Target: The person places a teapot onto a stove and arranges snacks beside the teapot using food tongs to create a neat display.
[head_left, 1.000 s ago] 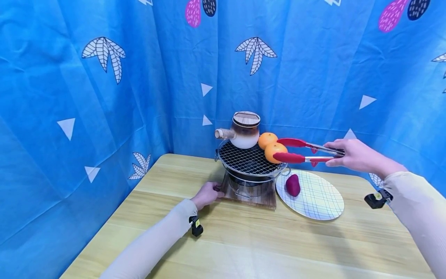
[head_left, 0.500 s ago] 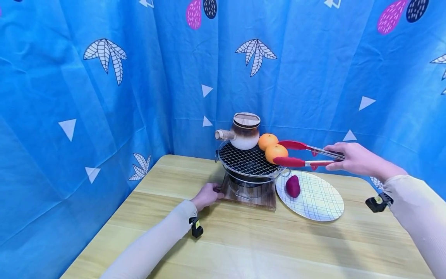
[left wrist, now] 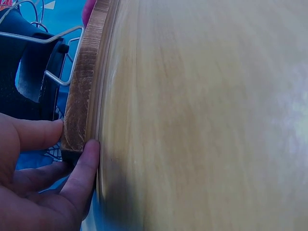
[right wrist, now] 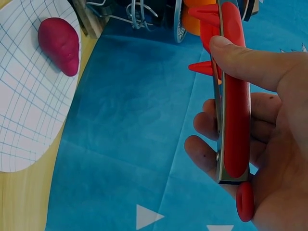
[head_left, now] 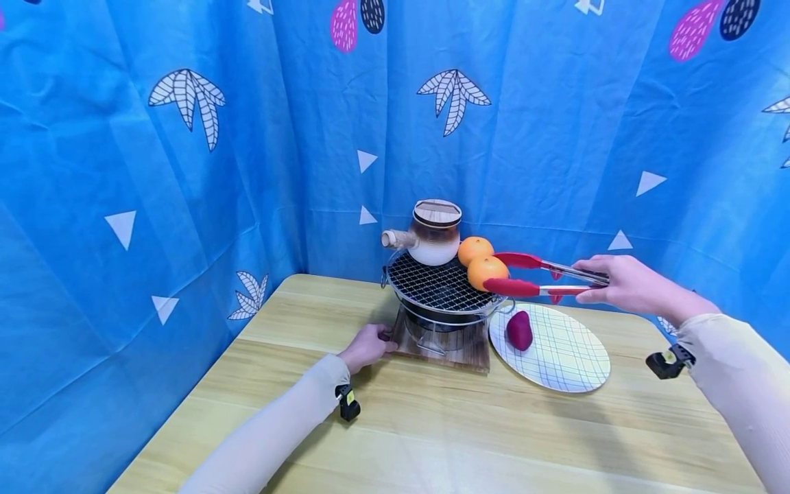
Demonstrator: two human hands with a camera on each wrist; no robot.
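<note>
My right hand (head_left: 620, 281) grips a pair of tongs (right wrist: 236, 101) with red tips and handles. The tongs' arms are spread at the right side of the front orange (head_left: 486, 273); whether they squeeze it I cannot tell. Another orange (head_left: 474, 248) sits just behind it. Both are on the wire mesh (head_left: 432, 281) of a small round grill, beside a lidded pot (head_left: 435, 237) with a side handle. My left hand (head_left: 367, 346) pinches the corner of the grill's wooden base (left wrist: 79, 91), thumb on top and a finger against the side.
A checked oval plate (head_left: 568, 350) lies right of the grill, bearing a dark red, lumpy food piece (head_left: 520, 330). Blue curtain (head_left: 524, 151) hangs close behind the wooden table (head_left: 444, 432) and along its left side.
The tongs have dropped very slightly at the front orange, which has shifted a touch to the left. My left hand stays on the wooden base.
</note>
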